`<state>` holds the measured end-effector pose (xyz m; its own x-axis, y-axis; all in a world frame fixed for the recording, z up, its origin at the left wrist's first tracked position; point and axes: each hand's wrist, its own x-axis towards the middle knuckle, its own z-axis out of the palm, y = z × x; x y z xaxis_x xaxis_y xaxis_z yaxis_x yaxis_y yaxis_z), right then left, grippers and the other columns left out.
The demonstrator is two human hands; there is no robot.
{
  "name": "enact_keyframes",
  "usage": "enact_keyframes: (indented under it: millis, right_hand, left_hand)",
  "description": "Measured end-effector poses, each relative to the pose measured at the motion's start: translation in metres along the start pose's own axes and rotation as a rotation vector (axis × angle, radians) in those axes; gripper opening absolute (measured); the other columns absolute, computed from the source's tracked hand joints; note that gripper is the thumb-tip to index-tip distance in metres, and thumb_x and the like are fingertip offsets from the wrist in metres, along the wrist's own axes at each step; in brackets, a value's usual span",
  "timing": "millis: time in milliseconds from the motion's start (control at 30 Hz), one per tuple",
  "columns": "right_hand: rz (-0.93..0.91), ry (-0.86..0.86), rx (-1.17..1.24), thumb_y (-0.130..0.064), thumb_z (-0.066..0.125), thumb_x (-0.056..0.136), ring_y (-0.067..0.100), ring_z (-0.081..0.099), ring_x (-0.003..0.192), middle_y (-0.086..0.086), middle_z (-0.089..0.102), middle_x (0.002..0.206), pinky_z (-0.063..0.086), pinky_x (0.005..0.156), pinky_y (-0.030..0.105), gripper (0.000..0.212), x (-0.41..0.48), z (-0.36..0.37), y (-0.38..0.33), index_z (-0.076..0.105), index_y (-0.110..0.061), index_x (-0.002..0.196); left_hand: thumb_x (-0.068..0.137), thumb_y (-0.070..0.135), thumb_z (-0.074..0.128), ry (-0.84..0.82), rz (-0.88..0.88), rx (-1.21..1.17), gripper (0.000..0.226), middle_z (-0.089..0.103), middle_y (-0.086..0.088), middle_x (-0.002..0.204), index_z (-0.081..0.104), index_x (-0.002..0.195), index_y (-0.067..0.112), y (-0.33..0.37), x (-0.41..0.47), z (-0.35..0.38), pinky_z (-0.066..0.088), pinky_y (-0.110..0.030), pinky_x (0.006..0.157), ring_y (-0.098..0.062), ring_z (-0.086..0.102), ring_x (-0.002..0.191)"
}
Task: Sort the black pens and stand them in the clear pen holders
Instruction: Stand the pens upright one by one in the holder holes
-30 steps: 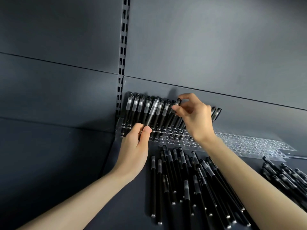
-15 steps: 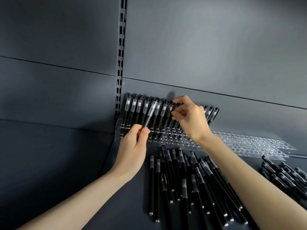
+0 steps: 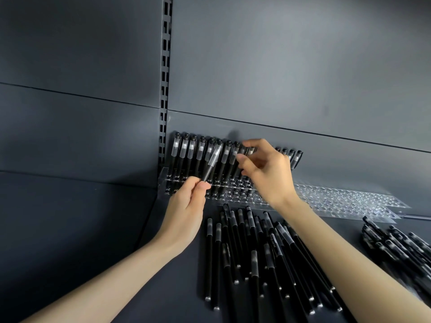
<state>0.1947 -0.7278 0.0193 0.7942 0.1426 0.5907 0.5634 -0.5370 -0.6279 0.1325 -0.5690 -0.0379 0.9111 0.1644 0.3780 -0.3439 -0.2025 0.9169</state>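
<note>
A row of black pens [image 3: 186,150] with frosted caps stands in the clear pen holder [image 3: 231,193] against the back wall. My left hand [image 3: 186,208] pinches the lower end of one black pen [image 3: 212,160], which tilts up in front of that row. My right hand [image 3: 268,173] is at the row's right part, thumb and forefinger curled round the top of a standing pen [image 3: 244,150]; the hand hides most of it. Several loose black pens [image 3: 256,252] lie on the dark shelf below both hands.
More clear holders [image 3: 349,199] with bare holes stretch to the right along the wall. A second heap of black pens [image 3: 401,248] lies at the far right. A slotted upright [image 3: 165,89] runs up the wall left of the row.
My right hand has come down a little with the pen top it pinches, level with the row. My left hand and its tilted pen have hardly moved.
</note>
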Motion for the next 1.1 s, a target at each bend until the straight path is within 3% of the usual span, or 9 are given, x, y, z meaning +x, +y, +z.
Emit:
enact_keyframes:
  millis: [100, 200, 433, 567, 667, 800, 867, 967, 1100]
  right_hand:
    - [0.104, -0.106, 0.405, -0.018, 0.066, 0.087, 0.018, 0.070, 0.075, 0.006, 0.072, 0.077, 0.057, 0.077, 0.033, 0.022, -0.015, -0.001, -0.012, 0.058, -0.016, 0.107]
    - [0.139, -0.127, 0.564, -0.003, 0.064, 0.085, 0.017, 0.068, 0.070, 0.001, 0.070, 0.073, 0.058, 0.073, 0.030, 0.024, -0.021, 0.000, -0.013, 0.057, -0.013, 0.106]
    - [0.194, -0.116, 0.633, 0.001, 0.066, 0.082, 0.018, 0.066, 0.068, 0.005, 0.070, 0.073, 0.058, 0.068, 0.029, 0.030, -0.027, 0.000, -0.008, 0.057, -0.012, 0.106]
    - [0.226, -0.111, 0.682, -0.001, 0.062, 0.085, 0.018, 0.067, 0.073, 0.013, 0.069, 0.083, 0.057, 0.070, 0.027, 0.030, -0.025, -0.003, -0.010, 0.057, -0.012, 0.113]
    - [0.202, -0.130, 0.626, -0.001, 0.064, 0.084, 0.014, 0.066, 0.065, 0.004, 0.067, 0.070, 0.058, 0.066, 0.027, 0.034, -0.026, -0.001, -0.009, 0.057, -0.011, 0.117]
    - [0.108, -0.032, 0.462, -0.002, 0.065, 0.083, 0.017, 0.068, 0.069, 0.003, 0.068, 0.072, 0.058, 0.069, 0.027, 0.038, -0.016, -0.013, -0.012, 0.056, -0.017, 0.117]
    - [0.049, 0.104, 0.365, -0.006, 0.067, 0.083, 0.019, 0.069, 0.070, 0.002, 0.067, 0.074, 0.059, 0.070, 0.032, 0.036, -0.006, -0.021, -0.014, 0.054, -0.027, 0.108]
    - [-0.024, 0.237, 0.268, -0.010, 0.069, 0.085, 0.023, 0.069, 0.072, -0.004, 0.067, 0.075, 0.057, 0.075, 0.045, 0.037, 0.006, -0.024, -0.010, 0.050, -0.039, 0.097]
    - [-0.053, 0.266, 0.187, -0.014, 0.069, 0.085, 0.019, 0.068, 0.074, -0.010, 0.066, 0.075, 0.054, 0.080, 0.047, 0.033, 0.012, -0.014, 0.000, 0.051, -0.037, 0.100]
  left_hand:
    - [0.099, 0.024, 0.042, -0.106, 0.005, -0.012, 0.022, 0.045, 0.002, 0.061, 0.060, 0.096, 0.012, -0.004, -0.003, 0.004, 0.034, -0.030, 0.056, -0.012, 0.038, 0.056]
    - [0.096, 0.022, 0.051, -0.173, -0.018, -0.047, 0.012, 0.055, 0.006, 0.061, 0.063, 0.093, 0.021, -0.006, -0.007, 0.009, 0.040, -0.030, 0.048, -0.013, 0.047, 0.054]
    - [0.085, 0.017, 0.067, -0.127, -0.005, 0.006, 0.003, 0.063, 0.001, 0.067, 0.066, 0.087, 0.020, -0.001, -0.009, 0.008, 0.050, -0.025, 0.048, -0.008, 0.057, 0.056]
    - [0.088, 0.015, 0.064, -0.147, -0.017, -0.026, 0.005, 0.067, -0.003, 0.072, 0.068, 0.089, 0.018, 0.005, -0.010, 0.007, 0.054, -0.031, 0.053, -0.011, 0.060, 0.058]
    - [0.086, 0.016, 0.067, -0.155, -0.005, -0.003, 0.002, 0.067, -0.003, 0.072, 0.067, 0.087, 0.017, 0.006, -0.010, 0.008, 0.056, -0.032, 0.056, -0.012, 0.063, 0.061]
    - [0.092, 0.039, 0.054, -0.109, 0.199, 0.421, 0.030, 0.061, 0.011, 0.102, 0.062, 0.112, 0.018, -0.009, -0.004, 0.007, 0.052, -0.028, 0.080, -0.004, 0.057, 0.095]
    - [0.093, 0.045, 0.040, -0.059, 0.376, 0.756, 0.045, 0.055, 0.003, 0.116, 0.059, 0.121, 0.015, -0.017, 0.001, 0.003, 0.047, -0.032, 0.088, -0.015, 0.053, 0.108]
    - [0.089, 0.044, 0.035, -0.036, 0.467, 1.028, 0.051, 0.057, -0.008, 0.117, 0.060, 0.121, 0.012, -0.027, 0.005, 0.000, 0.046, -0.044, 0.090, -0.029, 0.055, 0.107]
    - [0.089, 0.044, 0.033, -0.054, 0.439, 1.138, 0.054, 0.058, -0.013, 0.116, 0.060, 0.123, 0.011, -0.035, 0.007, -0.001, 0.044, -0.052, 0.093, -0.033, 0.056, 0.107]
